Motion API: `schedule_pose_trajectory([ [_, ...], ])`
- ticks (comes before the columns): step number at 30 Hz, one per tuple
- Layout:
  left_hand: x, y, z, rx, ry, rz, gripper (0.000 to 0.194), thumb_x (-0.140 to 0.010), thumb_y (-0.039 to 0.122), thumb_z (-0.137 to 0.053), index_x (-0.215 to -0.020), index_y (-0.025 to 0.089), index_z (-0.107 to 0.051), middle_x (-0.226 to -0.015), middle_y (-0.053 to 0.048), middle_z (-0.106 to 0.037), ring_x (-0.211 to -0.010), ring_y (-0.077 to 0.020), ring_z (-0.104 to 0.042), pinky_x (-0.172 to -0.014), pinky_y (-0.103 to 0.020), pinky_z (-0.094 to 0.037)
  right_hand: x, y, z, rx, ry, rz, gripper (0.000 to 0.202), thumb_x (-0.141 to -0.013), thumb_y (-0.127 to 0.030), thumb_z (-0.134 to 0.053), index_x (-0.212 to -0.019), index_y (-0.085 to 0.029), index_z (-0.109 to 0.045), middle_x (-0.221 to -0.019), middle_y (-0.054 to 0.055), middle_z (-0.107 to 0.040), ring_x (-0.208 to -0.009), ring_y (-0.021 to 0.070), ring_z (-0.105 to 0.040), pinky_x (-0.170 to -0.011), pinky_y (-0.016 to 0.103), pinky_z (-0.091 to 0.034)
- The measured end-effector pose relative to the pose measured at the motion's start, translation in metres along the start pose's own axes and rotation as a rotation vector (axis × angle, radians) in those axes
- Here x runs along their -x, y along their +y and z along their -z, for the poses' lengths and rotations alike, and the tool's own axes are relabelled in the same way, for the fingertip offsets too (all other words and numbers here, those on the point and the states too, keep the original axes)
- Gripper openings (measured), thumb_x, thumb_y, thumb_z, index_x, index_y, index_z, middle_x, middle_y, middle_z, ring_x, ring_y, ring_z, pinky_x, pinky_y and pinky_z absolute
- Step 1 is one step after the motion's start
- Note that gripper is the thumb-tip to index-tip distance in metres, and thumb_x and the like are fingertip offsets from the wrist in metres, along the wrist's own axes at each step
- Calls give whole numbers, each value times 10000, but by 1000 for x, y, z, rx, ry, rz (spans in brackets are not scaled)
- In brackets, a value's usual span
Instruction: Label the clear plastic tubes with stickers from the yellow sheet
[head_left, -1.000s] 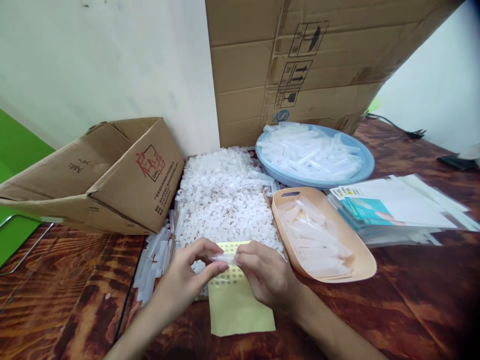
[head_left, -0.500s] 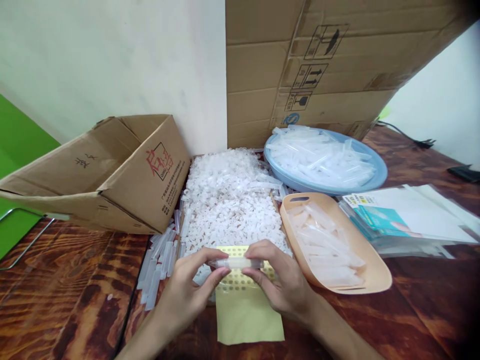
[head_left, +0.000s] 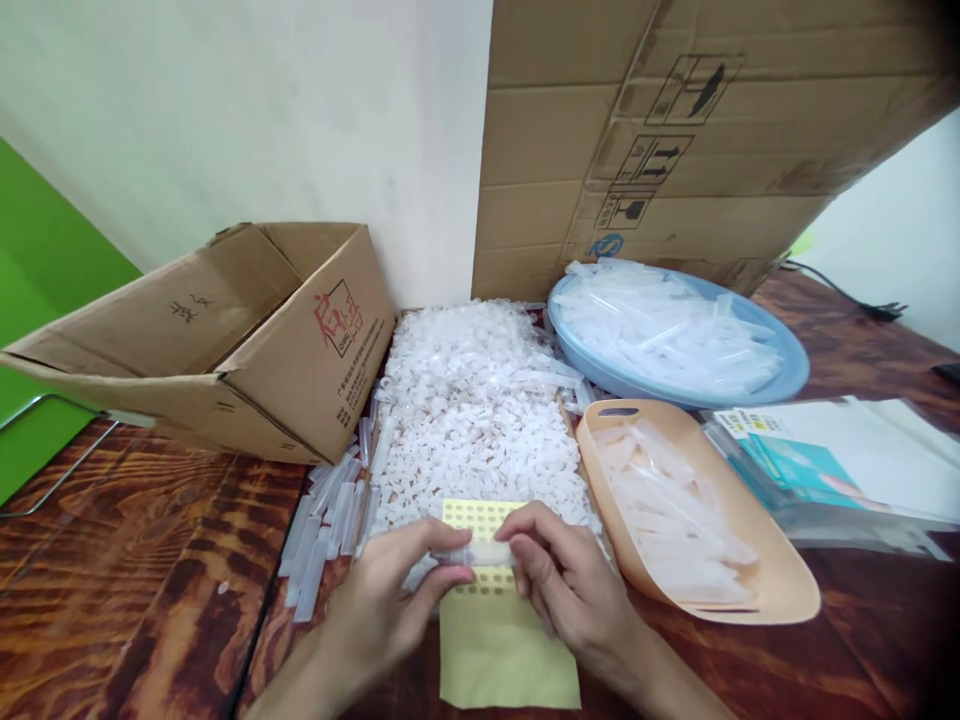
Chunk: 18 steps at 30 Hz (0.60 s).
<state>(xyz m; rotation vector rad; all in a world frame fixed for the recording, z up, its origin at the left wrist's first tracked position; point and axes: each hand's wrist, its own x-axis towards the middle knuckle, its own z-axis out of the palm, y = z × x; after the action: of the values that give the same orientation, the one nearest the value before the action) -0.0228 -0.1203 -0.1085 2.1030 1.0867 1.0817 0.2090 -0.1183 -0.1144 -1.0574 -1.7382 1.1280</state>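
Between my two hands a translucent plastic tube (head_left: 489, 554) lies level. My left hand (head_left: 409, 580) pinches its left end between thumb and fingers. At the other end, my right hand (head_left: 566, 580) has its fingertips closed on the tube, with the remaining fingers curled under. Just below and behind the tube is a yellow sheet of small round stickers (head_left: 510, 650), partly covered by the hands. Beyond it spreads a heap of small white plastic caps (head_left: 472, 440), with clear pieces piled at its back.
Left stands an open cardboard box (head_left: 315, 350), with loose tubes (head_left: 311, 560) beside it. Right are a peach tray (head_left: 780, 590) of tubes, a blue basin (head_left: 795, 370) heaped with more, and plastic-sleeved packs (head_left: 847, 460). A large carton (head_left: 555, 150) leans behind.
The view has shifted slightly, so everything sits a little further right. My right hand has curled its fingers in more around the tube's right end; my left keeps its pinch.
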Motion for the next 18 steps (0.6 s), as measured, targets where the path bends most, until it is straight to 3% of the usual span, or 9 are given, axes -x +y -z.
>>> schedule_pose_trajectory([
  [2, 0, -1, -3, 17, 28, -71, 162, -974, 147, -697, -1107, 235, -675, -981, -10, -803, -896, -154, -781, -829, -202, -588, 0, -1, -1, -94, -48, -136, 305, -1129, -382, -399, -981, -210, -603, -534, -73, -510, -436, 106, -513, -446, 207, -394],
  [3, 0, -2, -3, 35, 37, -66, 146, -978, 135, -685, -1085, 234, -672, -988, -11, -801, -908, -154, -779, -835, -202, -587, -1, -2, -1, -99, -45, -146, 277, -1117, -395, -442, -1003, -206, -610, -564, -64, -546, -447, 107, -538, -445, 206, -412],
  [5, -1, -3, -3, 65, 25, 24, 108, -980, 147, -683, -1044, 235, -677, -986, -8, -794, -924, -159, -772, -838, -215, -580, -3, -2, 0, -22, -4, -24, 176, -1055, -360, -597, -1123, -202, -635, -778, 9, -689, -604, 142, -668, -536, 227, -522],
  [7, -1, -3, -2, 80, -25, 164, 69, -985, 210, -689, -1048, 238, -694, -970, -9, -784, -925, -172, -759, -834, -242, -569, -5, -2, 1, 99, 50, 216, 227, -1001, -231, -671, -1226, -219, -646, -1008, 73, -740, -843, 193, -739, -713, 273, -600],
  [10, -2, -2, -1, 179, -135, 338, 187, -1024, 345, -629, -1161, 231, -684, -983, -28, -762, -863, -175, -728, -793, -272, -557, -6, 1, 1, 191, 117, 445, 283, -977, -50, -618, -1195, -223, -673, -1016, 72, -751, -942, 194, -743, -818, 272, -608],
  [12, -4, 0, -1, 284, -212, 426, 272, -1061, 433, -538, -1141, 207, -666, -919, -28, -743, -721, -149, -674, -676, -252, -528, -5, 2, 1, 210, 149, 485, 313, -952, 10, -611, -1160, -213, -679, -1015, 73, -753, -941, 181, -748, -817, 250, -613],
  [15, -7, 4, -2, 333, -296, 468, 456, -1102, 488, -397, -860, 185, -635, -712, -1, -668, -591, -121, -577, -573, -229, -439, -4, 3, 0, 259, 137, 534, 345, -934, 52, -585, -1155, -195, -681, -1063, 99, -754, -979, 189, -751, -831, 261, -625],
  [18, -6, 8, -4, 250, -253, 412, 464, -1112, 442, -388, -783, 189, -595, -658, 4, -630, -633, -134, -605, -603, -231, -436, -3, 1, -3, 292, 129, 536, 350, -938, 47, -574, -1190, -176, -672, -1005, 106, -760, -927, 201, -756, -783, 278, -630],
])
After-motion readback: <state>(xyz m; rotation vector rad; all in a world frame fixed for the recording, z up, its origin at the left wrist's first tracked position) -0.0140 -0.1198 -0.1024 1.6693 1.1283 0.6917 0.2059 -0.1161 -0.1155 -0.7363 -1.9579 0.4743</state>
